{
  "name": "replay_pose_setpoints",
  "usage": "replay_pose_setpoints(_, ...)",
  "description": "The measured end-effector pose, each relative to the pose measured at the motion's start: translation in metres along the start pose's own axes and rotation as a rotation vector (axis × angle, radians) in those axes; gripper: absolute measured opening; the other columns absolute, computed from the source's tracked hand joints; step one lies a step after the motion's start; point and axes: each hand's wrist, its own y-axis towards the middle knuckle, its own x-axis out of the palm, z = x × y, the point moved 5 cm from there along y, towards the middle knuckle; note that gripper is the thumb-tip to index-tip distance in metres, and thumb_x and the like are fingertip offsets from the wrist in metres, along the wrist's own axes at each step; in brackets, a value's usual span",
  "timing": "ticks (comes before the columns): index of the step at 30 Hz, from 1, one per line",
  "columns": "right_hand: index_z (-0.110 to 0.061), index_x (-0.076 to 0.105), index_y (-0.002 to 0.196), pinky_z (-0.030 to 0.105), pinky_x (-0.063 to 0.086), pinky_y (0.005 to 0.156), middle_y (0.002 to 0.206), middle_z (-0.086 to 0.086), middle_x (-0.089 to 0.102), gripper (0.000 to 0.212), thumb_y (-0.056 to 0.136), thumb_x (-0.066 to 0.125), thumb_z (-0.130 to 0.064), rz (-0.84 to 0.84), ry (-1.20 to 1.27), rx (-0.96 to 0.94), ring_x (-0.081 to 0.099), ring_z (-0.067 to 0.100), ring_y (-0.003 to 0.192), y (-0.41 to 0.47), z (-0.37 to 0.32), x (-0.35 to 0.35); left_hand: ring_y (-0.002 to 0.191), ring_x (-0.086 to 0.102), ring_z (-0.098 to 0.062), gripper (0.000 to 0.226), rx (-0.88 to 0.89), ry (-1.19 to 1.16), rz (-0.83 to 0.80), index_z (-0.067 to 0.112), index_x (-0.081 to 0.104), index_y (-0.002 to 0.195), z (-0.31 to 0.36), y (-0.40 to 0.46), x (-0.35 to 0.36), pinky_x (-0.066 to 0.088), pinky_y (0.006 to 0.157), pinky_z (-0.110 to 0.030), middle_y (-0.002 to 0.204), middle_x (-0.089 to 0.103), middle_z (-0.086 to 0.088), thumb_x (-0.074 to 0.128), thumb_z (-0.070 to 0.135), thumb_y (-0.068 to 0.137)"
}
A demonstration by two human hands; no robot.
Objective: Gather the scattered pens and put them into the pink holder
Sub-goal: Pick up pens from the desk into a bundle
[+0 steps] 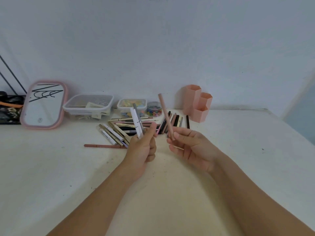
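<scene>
Gathering still: my left hand [142,147] clutches white and grey pens [138,123], right hand [189,145] pinches a pink pencil [166,116], next into the pink hexagonal plastic holder [197,103].

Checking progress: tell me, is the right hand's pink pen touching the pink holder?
Apart. The head view shows the pink pen raised, with clear wall between it and the pink holder.

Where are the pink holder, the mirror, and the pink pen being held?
pink holder [192,101], head view, tallest compartment's front wall.
mirror [44,106], head view, centre of glass.
pink pen [165,114], head view, mid-shaft above the fingers.
</scene>
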Motion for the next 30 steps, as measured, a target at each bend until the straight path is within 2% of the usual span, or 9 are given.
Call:
replay_pose_setpoints(2,-0.009,0.077,0.11,0.026,0.06,0.072,0.091,0.003,0.073,0.026,0.084,0.07,-0.008,-0.045,-0.022,0.03,0.071,0.013,0.083,0.001,0.012,0.01,0.042,0.022,-0.008,0.033,0.065,0.006,-0.018,0.024,0.068,0.079,0.003,-0.001,0.001,0.022,0.035,-0.019,0.051,0.03,0.01,0.084,0.05,0.067)
replay_pose_setpoints(5,-0.007,0.075,0.112,0.025,0.059,0.072,0.09,0.002,0.071,0.028,0.084,0.07,-0.008,-0.074,-0.053,0.045,0.069,0.011,0.081,0.002,0.02,0.019,0.04,0.028,-0.006,0.051,0.135,0.063,-0.001,0.015,0.071,0.1,0.004,0.001,-0.001,0.025,0.037,-0.019,0.05,0.04,0.01,0.094,0.041,0.063)
replay_pose_setpoints(11,0.009,0.063,0.125,0.026,0.061,0.08,0.087,0.011,0.07,0.04,0.085,0.068,0.003,-0.089,-0.069,0.022,0.069,0.016,0.079,0.002,0.026,0.033,0.053,0.065,-0.009,0.011,0.206,0.185,0.063,0.027,0.079,0.078,0.003,0.0,-0.004,0.048,0.047,-0.021,0.063,0.071,0.002,0.087,0.035,0.074)
replay_pose_setpoints(14,0.002,0.073,0.105,0.026,0.062,0.072,0.084,0.013,0.075,0.022,0.083,0.076,0.0,0.05,-0.262,-0.068,0.073,0.019,0.076,0.002,0.015,0.026,0.049,0.052,-0.012,0.035,0.121,0.184,0.12,0.023,0.068,0.059,-0.001,0.002,-0.006,0.039,0.046,-0.024,0.055,0.059,0.002,0.075,0.041,0.087)
replay_pose_setpoints(16,-0.007,0.076,0.093,0.026,0.06,0.063,0.081,0.01,0.077,0.008,0.086,0.079,-0.009,0.25,-0.503,-0.198,0.073,0.017,0.073,0.001,-0.005,0.009,0.049,0.04,-0.009,0.044,0.074,0.13,0.122,0.024,0.055,0.055,-0.001,0.003,-0.006,0.031,0.043,-0.021,0.056,0.049,0.004,0.068,0.043,0.093)
replay_pose_setpoints(19,-0.018,0.076,0.088,0.031,0.056,0.068,0.079,-0.002,0.074,0.006,0.085,0.076,-0.023,0.709,-0.972,-0.452,0.069,0.012,0.071,-0.007,-0.037,-0.033,0.058,0.055,-0.011,0.047,0.046,0.098,0.102,0.016,0.054,0.059,-0.003,0.002,-0.005,0.042,0.044,-0.024,0.062,0.058,-0.001,0.062,0.043,0.097)
replay_pose_setpoints(21,-0.021,0.072,0.099,0.028,0.049,0.071,0.09,-0.005,0.071,0.023,0.081,0.076,-0.035,0.861,-1.134,-0.446,0.065,0.01,0.078,-0.008,-0.041,-0.056,0.062,0.066,-0.013,0.045,0.019,0.108,0.103,0.013,0.06,0.069,-0.005,0.001,-0.004,0.048,0.045,-0.027,0.064,0.064,-0.003,0.059,0.047,0.098)
replay_pose_setpoints(25,-0.02,0.069,0.114,0.031,0.048,0.076,0.106,-0.004,0.066,0.053,0.076,0.074,-0.055,0.841,-1.309,-0.262,0.062,0.014,0.094,0.009,-0.027,-0.074,0.047,0.052,-0.011,0.044,-0.02,0.104,0.073,0.02,0.05,0.067,-0.005,-0.001,-0.004,0.035,0.037,-0.022,0.054,0.05,0.001,0.059,0.051,0.096)
replay_pose_setpoints(30,-0.019,0.072,0.101,0.036,0.053,0.077,0.104,0.001,0.066,0.028,0.086,0.064,-0.041,0.851,-1.482,-0.23,0.063,0.023,0.093,0.023,-0.025,-0.069,0.045,0.026,-0.011,0.054,-0.066,0.133,0.066,0.027,0.039,0.052,-0.005,-0.002,-0.006,0.02,0.038,-0.022,0.052,0.034,0.004,0.072,0.046,0.09)
